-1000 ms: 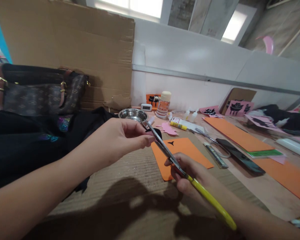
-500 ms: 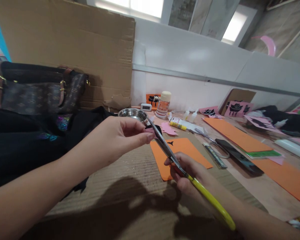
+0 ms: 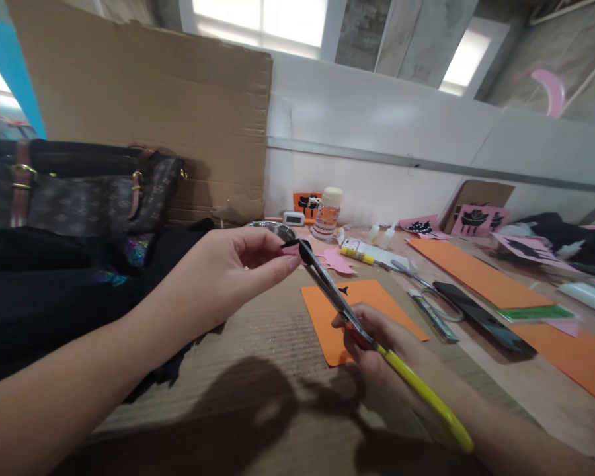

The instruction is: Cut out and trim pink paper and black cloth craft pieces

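Observation:
Between thumb and fingers, my left hand (image 3: 242, 271) pinches a small piece of black and pink paper (image 3: 300, 250). My right hand (image 3: 377, 337) grips a pair of scissors (image 3: 344, 307) with yellow handles. The blades point up and to the left, and their tips meet the black paper; whether they are fully closed there I cannot tell. Below the scissors lies an orange card (image 3: 317, 324) with a small black cutout (image 3: 344, 291) on it. Behind my left fingers a metal bowl (image 3: 272, 229) is partly hidden.
Black cloth (image 3: 79, 284) and a brown handbag (image 3: 79, 192) fill the left side. Toward the back stand a jar (image 3: 327, 215), a small timer (image 3: 293, 219) and a yellow glue stick (image 3: 357, 256). On the right lie a black phone (image 3: 483, 320), a blade box (image 3: 432, 316) and orange sheets (image 3: 476, 274).
The black paper has turned at the blade tips, showing more of its pink side. Both hands keep their holds. The whole view has shifted slightly, with the scene lower and further right.

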Motion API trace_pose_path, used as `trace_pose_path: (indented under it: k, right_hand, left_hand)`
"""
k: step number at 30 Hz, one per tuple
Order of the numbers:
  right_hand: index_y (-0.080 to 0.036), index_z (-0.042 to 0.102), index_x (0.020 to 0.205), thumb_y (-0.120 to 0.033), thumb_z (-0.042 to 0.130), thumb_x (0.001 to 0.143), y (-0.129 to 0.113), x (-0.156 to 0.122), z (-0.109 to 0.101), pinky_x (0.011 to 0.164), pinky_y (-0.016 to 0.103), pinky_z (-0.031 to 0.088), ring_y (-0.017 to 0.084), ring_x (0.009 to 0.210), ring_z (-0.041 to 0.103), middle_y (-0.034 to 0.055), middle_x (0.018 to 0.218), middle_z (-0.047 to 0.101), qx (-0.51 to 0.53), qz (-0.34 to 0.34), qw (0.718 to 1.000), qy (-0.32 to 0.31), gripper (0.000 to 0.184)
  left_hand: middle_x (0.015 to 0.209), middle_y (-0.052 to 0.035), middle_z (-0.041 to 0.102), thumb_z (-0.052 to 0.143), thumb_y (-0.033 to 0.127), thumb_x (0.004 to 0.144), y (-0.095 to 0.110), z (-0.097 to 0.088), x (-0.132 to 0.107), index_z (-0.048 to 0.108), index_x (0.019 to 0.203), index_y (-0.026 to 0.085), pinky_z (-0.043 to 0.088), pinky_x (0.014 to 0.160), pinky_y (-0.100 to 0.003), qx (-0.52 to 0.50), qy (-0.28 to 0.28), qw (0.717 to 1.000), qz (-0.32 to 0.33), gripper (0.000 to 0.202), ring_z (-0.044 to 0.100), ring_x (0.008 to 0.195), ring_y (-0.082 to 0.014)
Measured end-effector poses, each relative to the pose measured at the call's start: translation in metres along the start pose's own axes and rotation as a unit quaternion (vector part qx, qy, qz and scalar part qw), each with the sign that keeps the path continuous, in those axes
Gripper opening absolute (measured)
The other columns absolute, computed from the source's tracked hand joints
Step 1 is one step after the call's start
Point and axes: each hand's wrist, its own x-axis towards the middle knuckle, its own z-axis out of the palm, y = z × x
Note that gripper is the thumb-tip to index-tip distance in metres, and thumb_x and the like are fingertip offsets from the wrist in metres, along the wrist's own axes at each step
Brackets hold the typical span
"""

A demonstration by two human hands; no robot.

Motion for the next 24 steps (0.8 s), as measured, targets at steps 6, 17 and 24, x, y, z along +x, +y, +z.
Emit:
trace_pose_path:
  k: [6, 17, 24]
  right_hand:
    - [-0.022, 0.057, 0.113, -0.07, 0.063, 0.087, 0.008, 0.009, -0.012, 0.052, 0.025, 0.035, 0.012, 0.061, 0.043, -0.0027, 0.077, 0.046, 0.005, -0.025, 0.995, 0.093, 0.055]
    - [-0.027, 0.054, 0.111, -0.034, 0.076, 0.087, -0.002, 0.008, 0.012, 0.079, 0.031, 0.056, 0.017, 0.088, 0.067, 0.0015, 0.096, 0.068, 0.02, -0.087, 0.989, 0.121, 0.033]
    - [-0.025, 0.055, 0.11, -0.019, 0.07, 0.087, 0.004, 0.007, 0.015, 0.08, 0.03, 0.057, 0.015, 0.086, 0.067, 0.0008, 0.097, 0.067, 0.025, -0.076, 0.992, 0.099, 0.028]
  left_hand:
    - [0.071, 0.0013, 0.067, 0.076, 0.04, 0.077, 0.006, 0.002, 0.002, 0.066, 0.075, 0.019, 0.043, 0.056, -0.02, -0.074, -0.031, 0.997, -0.016, 0.023, 0.057, 0.062, -0.011]
    - [0.073, 0.0006, 0.069, 0.061, 0.035, 0.087, -0.01, 0.056, -0.023, 0.071, 0.078, 0.02, 0.045, 0.064, -0.027, 0.028, -0.259, 0.965, -0.029, 0.019, 0.061, 0.069, -0.0163]
    - [0.077, 0.0011, 0.072, 0.062, 0.036, 0.088, -0.01, 0.055, -0.022, 0.072, 0.08, 0.022, 0.044, 0.062, -0.025, 0.037, -0.241, 0.969, -0.026, 0.019, 0.062, 0.071, -0.0163]
